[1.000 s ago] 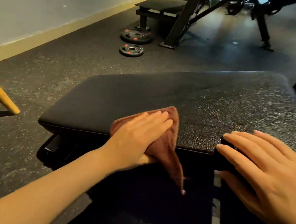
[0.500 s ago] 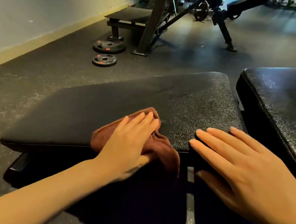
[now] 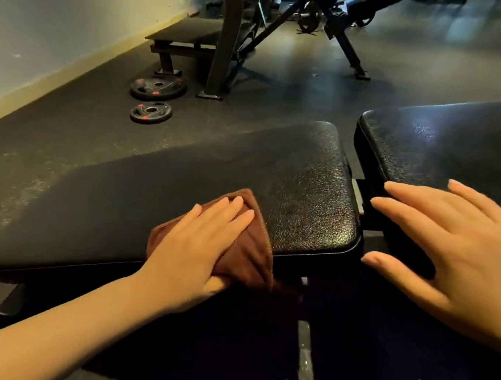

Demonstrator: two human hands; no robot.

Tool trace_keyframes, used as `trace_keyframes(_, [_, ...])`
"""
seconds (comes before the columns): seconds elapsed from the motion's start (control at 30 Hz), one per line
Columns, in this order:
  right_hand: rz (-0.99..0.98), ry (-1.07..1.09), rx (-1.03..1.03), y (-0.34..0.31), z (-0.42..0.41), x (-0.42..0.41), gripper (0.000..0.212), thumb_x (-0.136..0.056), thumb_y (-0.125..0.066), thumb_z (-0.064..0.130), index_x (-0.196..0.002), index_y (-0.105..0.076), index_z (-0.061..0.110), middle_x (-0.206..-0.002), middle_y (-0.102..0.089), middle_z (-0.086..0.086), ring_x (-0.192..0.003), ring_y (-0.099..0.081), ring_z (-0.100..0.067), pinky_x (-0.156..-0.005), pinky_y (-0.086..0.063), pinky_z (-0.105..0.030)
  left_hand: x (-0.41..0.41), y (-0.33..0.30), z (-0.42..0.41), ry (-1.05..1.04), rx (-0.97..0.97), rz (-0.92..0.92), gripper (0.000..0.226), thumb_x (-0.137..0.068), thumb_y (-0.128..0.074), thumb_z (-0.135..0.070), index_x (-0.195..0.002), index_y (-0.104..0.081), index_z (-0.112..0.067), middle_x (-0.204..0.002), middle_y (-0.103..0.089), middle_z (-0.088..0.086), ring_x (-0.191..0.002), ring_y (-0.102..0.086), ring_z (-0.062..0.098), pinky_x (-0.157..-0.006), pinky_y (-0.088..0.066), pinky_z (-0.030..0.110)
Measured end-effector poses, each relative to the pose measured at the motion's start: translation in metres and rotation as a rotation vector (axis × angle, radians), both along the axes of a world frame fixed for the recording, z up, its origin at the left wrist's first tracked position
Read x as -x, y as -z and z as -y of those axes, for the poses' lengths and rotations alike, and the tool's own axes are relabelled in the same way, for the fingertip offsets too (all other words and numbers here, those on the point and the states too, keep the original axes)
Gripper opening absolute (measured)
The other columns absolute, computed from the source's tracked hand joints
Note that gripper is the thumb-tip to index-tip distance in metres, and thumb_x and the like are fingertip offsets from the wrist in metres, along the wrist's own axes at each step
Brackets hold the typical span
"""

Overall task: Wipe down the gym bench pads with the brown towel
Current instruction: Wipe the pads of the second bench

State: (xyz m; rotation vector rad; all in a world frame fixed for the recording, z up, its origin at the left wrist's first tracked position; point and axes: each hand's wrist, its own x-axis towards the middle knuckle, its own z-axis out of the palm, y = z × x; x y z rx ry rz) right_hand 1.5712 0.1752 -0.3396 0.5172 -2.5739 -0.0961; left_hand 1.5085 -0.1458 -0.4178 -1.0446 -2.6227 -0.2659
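Note:
A long black bench pad (image 3: 179, 187) stretches from lower left to centre. A second black pad (image 3: 440, 144) sits to its right across a narrow gap. The brown towel (image 3: 253, 254) lies on the long pad's near edge, close to its right end, with one part hanging over the edge. My left hand (image 3: 200, 247) presses flat on the towel with straight fingers, the thumb at the pad's front edge. My right hand (image 3: 457, 255) is spread open over the near corner of the second pad, beside the gap.
Two weight plates (image 3: 158, 88) (image 3: 151, 112) lie on the dark rubber floor beyond the bench. A steel rack post (image 3: 229, 27) and a low platform (image 3: 186, 38) stand behind them near the pale wall (image 3: 60, 5). Another inclined bench (image 3: 355, 9) is farther back.
My left hand slid the towel rightward along the long pad toward its end. My right hand shifted from the long pad's near edge to the second pad's corner.

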Motion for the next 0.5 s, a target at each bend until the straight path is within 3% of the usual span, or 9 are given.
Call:
trace_keyframes(0.07, [0.012,0.026,0.004,0.004,-0.009,-0.001,0.072,-0.092,-0.036,0.068,-0.13,-0.063,0.013,-0.137,-0.059,-0.007,-0.122,-0.056,-0.027,-0.112,-0.029,-0.047,-0.01,0.006,0.016,-0.113,-0.02,0.063,0.083,-0.073,-0.049,-0.047,-0.148,-0.033,-0.016,-0.153,-0.039,0.011,-0.141,-0.028,0.022,-0.105,-0.028,0.063])
trace_keyframes(0.17, [0.042,0.066,0.069,0.004,-0.018,-0.002,0.073,-0.093,-0.031,0.072,-0.132,-0.059,0.017,-0.139,-0.057,-0.004,-0.123,-0.056,-0.025,-0.113,-0.026,-0.044,-0.014,0.001,0.007,-0.203,0.013,0.054,0.082,-0.068,-0.045,-0.043,-0.142,-0.043,-0.009,-0.145,-0.051,0.017,-0.136,-0.041,0.03,-0.1,-0.031,0.06])
trace_keyframes(0.27, [0.077,0.086,0.083,0.002,-0.019,-0.001,0.071,-0.094,-0.031,0.068,-0.132,-0.06,0.015,-0.139,-0.057,-0.004,-0.125,-0.055,-0.025,-0.114,-0.024,-0.042,-0.01,-0.014,-0.025,-0.154,0.024,0.006,0.081,-0.065,-0.041,-0.039,-0.134,-0.055,0.001,-0.136,-0.059,0.022,-0.122,-0.058,0.043,-0.093,-0.037,0.06])
trace_keyframes(0.37, [0.076,0.083,0.05,0.002,-0.019,0.0,0.068,-0.095,-0.033,0.062,-0.133,-0.059,0.013,-0.138,-0.057,-0.007,-0.126,-0.054,-0.026,-0.115,-0.024,-0.043,-0.006,-0.027,-0.076,-0.055,0.018,-0.036,0.08,-0.069,-0.04,-0.043,-0.131,-0.058,0.004,-0.133,-0.06,0.025,-0.12,-0.06,0.045,-0.091,-0.043,0.064])
trace_keyframes(0.5, [0.019,0.11,0.167,0.0,-0.02,0.0,0.061,-0.1,-0.03,0.054,-0.133,-0.06,0.012,-0.137,-0.058,-0.007,-0.127,-0.053,-0.027,-0.113,-0.031,-0.048,-0.004,-0.035,-0.123,0.011,0.067,-0.044,0.083,-0.072,-0.037,-0.051,-0.133,-0.056,0.002,-0.135,-0.058,0.026,-0.123,-0.058,0.045,-0.091,-0.047,0.065])
